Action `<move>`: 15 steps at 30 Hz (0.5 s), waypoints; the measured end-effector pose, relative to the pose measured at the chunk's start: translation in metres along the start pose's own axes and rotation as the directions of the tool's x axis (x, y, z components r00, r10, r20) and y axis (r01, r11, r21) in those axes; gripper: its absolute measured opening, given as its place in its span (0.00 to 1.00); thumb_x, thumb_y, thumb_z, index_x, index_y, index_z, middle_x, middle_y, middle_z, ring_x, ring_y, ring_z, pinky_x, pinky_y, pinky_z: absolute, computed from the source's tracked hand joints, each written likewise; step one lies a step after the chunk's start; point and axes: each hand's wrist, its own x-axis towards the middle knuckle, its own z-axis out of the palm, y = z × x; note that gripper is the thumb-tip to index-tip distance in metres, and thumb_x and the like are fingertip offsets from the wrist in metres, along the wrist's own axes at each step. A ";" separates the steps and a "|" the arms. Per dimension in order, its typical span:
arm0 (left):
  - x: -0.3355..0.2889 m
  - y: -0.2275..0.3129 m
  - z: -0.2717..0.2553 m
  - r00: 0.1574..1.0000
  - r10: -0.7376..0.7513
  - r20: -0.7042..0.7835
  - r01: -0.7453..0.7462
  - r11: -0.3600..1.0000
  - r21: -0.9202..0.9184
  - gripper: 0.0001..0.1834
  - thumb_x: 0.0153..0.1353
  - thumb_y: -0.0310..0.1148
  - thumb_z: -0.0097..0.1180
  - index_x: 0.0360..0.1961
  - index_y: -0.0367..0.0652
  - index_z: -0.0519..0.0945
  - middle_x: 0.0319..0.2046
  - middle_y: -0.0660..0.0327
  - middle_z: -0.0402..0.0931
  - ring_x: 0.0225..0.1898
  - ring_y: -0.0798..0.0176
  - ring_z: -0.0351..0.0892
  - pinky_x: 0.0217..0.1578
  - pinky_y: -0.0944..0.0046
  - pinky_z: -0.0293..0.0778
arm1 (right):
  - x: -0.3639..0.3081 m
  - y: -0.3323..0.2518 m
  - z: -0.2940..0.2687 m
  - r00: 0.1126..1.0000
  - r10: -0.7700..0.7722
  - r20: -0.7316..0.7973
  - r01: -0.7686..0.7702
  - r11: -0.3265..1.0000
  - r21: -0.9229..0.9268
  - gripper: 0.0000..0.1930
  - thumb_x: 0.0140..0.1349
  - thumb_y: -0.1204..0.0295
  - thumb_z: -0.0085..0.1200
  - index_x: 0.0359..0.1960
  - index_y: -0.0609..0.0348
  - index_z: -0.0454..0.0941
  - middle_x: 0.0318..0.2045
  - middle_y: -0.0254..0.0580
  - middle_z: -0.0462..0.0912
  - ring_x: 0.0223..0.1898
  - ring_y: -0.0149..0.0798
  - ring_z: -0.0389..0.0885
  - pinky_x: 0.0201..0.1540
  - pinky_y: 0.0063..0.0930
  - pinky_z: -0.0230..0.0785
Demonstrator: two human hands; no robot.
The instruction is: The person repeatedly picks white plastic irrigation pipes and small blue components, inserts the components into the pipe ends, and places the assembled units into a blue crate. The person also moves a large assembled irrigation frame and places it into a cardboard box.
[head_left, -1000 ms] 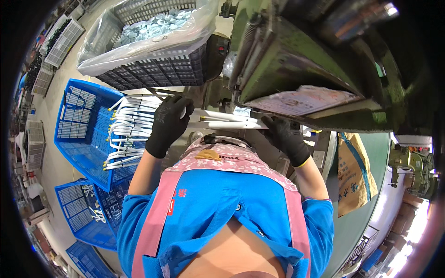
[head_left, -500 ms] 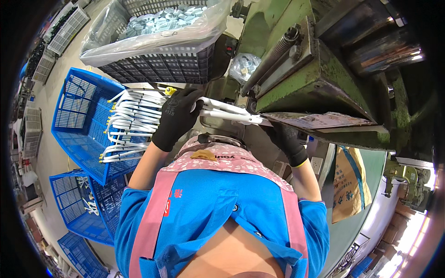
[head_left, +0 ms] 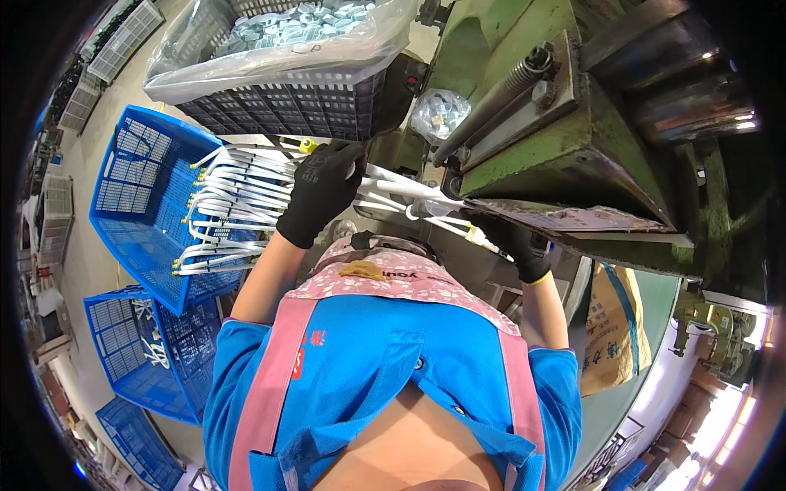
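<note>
My left hand, in a black glove, is closed around white tubes that run rightward to the green press. My right hand, also gloved in black, is just below the press's lower edge. It is closed at the pale end of a second white tube, which angles down toward me; its fingertips are partly hidden. A clear ring-like piece shows between the tubes. Left of my left hand, many bent white tubes with yellow tips lie over a blue crate.
Ahead stands a dark crate lined with clear plastic and holding pale small parts. A plastic bag of similar parts rests beside the press. More blue crates stand at lower left. A brown paper sack is at right.
The tube end by my right hand has come down and toward me, away from the press edge, and the tubes have spread apart. My right hand has shifted slightly right and nearer.
</note>
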 end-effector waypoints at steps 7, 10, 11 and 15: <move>-0.001 -0.006 0.014 0.996 0.016 -0.092 -0.017 1.000 -0.013 0.09 0.54 0.24 0.57 0.38 0.41 0.80 0.34 0.55 0.80 0.36 0.50 0.78 0.38 0.57 0.74 | -0.003 -0.009 -0.012 0.992 -0.054 0.115 0.091 0.934 -0.345 0.21 0.62 0.60 0.58 0.53 0.55 0.76 0.48 0.46 0.79 0.47 0.43 0.78 0.52 0.35 0.68; -0.004 0.000 0.018 0.987 0.018 -0.163 -0.045 0.985 -0.165 0.10 0.52 0.20 0.58 0.37 0.41 0.80 0.36 0.55 0.80 0.37 0.50 0.79 0.39 0.58 0.74 | -0.013 -0.026 -0.026 0.988 0.080 0.130 -0.064 0.990 -0.124 0.25 0.57 0.59 0.63 0.54 0.55 0.74 0.47 0.52 0.78 0.46 0.49 0.77 0.51 0.39 0.68; -0.006 0.004 0.018 0.984 -0.013 -0.176 -0.030 0.970 -0.242 0.11 0.51 0.19 0.58 0.37 0.41 0.80 0.37 0.55 0.80 0.38 0.50 0.79 0.40 0.58 0.74 | -0.015 -0.028 -0.025 0.993 0.068 0.097 -0.043 0.968 -0.246 0.27 0.55 0.59 0.65 0.54 0.56 0.74 0.45 0.54 0.78 0.46 0.52 0.77 0.49 0.40 0.69; -0.018 0.023 0.022 0.893 -0.339 0.295 0.369 0.180 -0.912 0.12 0.63 0.28 0.53 0.47 0.40 0.79 0.37 0.63 0.80 0.40 0.70 0.78 0.35 0.70 0.71 | -0.024 -0.027 -0.010 0.993 0.118 0.012 -0.091 0.827 -0.555 0.25 0.53 0.56 0.64 0.50 0.53 0.75 0.39 0.52 0.79 0.40 0.54 0.78 0.41 0.43 0.70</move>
